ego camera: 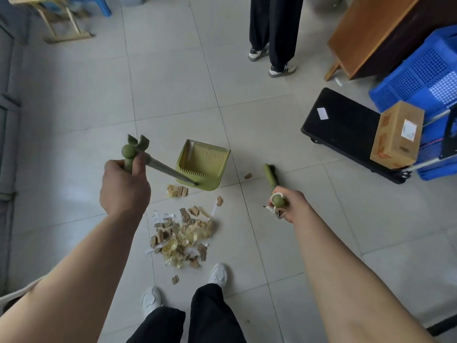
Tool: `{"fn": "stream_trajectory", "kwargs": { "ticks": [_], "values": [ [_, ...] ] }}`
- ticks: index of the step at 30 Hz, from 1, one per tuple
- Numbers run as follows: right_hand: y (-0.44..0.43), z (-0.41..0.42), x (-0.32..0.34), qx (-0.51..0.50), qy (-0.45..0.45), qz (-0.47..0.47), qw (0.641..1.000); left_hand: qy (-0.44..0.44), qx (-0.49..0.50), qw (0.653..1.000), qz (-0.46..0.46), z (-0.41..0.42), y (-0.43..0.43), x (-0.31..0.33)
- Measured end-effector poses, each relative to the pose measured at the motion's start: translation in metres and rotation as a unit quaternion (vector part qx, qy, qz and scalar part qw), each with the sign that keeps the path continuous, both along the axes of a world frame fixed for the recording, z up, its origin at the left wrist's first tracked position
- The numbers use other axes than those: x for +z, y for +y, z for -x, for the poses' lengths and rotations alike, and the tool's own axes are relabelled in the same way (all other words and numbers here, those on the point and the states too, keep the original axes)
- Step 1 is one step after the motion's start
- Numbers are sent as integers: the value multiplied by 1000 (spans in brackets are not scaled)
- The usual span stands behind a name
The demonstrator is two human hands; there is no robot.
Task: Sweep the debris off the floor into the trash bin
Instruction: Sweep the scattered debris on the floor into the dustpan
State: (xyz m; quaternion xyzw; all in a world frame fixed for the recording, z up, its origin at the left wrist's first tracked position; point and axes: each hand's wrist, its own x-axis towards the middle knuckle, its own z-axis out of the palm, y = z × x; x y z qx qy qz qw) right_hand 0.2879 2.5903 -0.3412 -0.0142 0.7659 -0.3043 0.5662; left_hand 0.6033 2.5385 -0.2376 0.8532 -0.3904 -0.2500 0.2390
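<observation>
A pile of debris (183, 235), torn cardboard, paper strips and yellowish plastic scraps, lies on the tiled floor in front of my feet. Just beyond it stands a green dustpan (202, 164) with its comb edge toward the pile. My left hand (125, 186) grips the green top of the dustpan's long handle (168, 169). My right hand (288, 205) grips the green broom handle (270, 175), which points down and away; the bristles are hidden. A stray cardboard bit (248, 176) lies near the broom. No trash bin shows.
Another person's legs (272, 33) stand at the back. A black trolley (346, 129) with a cardboard box (395, 134) and blue crates (427, 70) fill the right side, next to a wooden cabinet (376, 33). A wooden frame (59, 21) stands back left. My shoes (218, 273) flank the pile.
</observation>
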Motion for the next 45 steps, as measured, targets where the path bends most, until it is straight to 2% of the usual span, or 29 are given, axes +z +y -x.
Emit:
{"fn": "stream_trajectory", "kwargs": {
  "ticks": [7, 16, 21, 29, 33, 38, 45],
  "values": [
    [-14, -73, 11, 106, -7, -3, 994, 2, 19, 1000, 5, -39, 10, 10],
    [23, -148, 29, 188, -24, -31, 981, 19, 48, 999, 9, -104, 34, 26],
    [27, -160, 51, 185, -53, -11, 981, 26, 64, 998, 11, -138, 47, 33],
    [24, -197, 52, 149, 0, 29, 988, 21, 93, 995, -1, -183, 57, 33],
    [-8, -203, 42, 133, 16, 22, 991, 13, 121, 993, -4, -203, 61, 26],
    [-52, -219, 19, 107, -24, 10, 994, -1, 152, 988, -19, -225, 65, 15],
    [-71, -279, 1, 222, 10, -16, 975, -20, 187, 981, -45, -258, 75, 12]
  ]
}}
